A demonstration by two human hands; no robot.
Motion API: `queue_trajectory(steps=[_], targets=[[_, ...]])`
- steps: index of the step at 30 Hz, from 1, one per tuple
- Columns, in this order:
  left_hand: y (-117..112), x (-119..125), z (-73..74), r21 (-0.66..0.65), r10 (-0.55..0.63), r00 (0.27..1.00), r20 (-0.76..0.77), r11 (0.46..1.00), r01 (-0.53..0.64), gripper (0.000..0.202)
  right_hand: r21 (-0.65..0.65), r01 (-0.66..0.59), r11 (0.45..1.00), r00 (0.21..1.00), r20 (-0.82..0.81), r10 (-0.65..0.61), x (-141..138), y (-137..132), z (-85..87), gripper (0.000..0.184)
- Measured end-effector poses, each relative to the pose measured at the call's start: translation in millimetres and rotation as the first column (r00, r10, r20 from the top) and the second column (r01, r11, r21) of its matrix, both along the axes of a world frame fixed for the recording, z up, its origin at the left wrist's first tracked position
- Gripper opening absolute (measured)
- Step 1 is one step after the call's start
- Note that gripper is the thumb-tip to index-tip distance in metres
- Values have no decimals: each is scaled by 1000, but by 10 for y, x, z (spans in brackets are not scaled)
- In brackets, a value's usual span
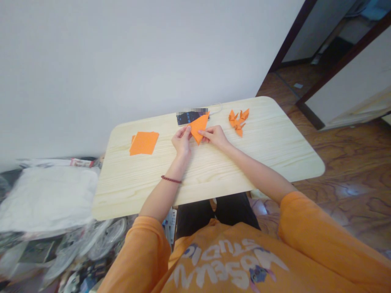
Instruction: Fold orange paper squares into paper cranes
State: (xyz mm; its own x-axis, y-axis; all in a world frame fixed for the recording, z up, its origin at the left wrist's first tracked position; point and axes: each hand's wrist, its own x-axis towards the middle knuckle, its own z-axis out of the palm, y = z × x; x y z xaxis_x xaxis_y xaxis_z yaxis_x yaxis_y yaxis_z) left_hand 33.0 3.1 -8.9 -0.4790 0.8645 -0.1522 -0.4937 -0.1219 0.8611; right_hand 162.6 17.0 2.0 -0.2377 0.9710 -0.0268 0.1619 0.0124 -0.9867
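Both my hands hold one folded sheet of orange origami paper (200, 125), shaped like a triangle, just above the middle of the table. My left hand (182, 140) pinches its left corner between thumb and fingers. On the right edge, my right hand (215, 136) grips the paper, thumb in front and fingers partly hidden behind it. To the left lies a stack of square orange paper (145, 143). Several folded orange paper cranes (239, 121) sit close together on the right.
A phone (186, 118) lies at the table's back edge behind the paper, with a white cable (220, 106) beside it. The pale wooden table (275, 138) stands against a white wall. White bedding or bags (51, 195) and clutter are at the lower left.
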Motion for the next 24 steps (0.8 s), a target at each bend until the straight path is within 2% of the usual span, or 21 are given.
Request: queue_trajectory(steps=[7,14,17,24], targets=[[-10,73,47,60,45,995,-88,997,-40,17,-34,-29,999,993,-116,25,-30,-8,-37,49],[2,83,41,68,58,996,-65,996,-54,15,-126,-97,987,975,-212,68,-23,33,-75,40],[-1,76,39,60,74,997,-30,996,-72,16,-139,-140,980,974,-199,111,-18,39,-74,39],[8,40,13,26,117,993,33,993,-118,18,-77,-171,982,982,-100,163,-18,35,-45,31]])
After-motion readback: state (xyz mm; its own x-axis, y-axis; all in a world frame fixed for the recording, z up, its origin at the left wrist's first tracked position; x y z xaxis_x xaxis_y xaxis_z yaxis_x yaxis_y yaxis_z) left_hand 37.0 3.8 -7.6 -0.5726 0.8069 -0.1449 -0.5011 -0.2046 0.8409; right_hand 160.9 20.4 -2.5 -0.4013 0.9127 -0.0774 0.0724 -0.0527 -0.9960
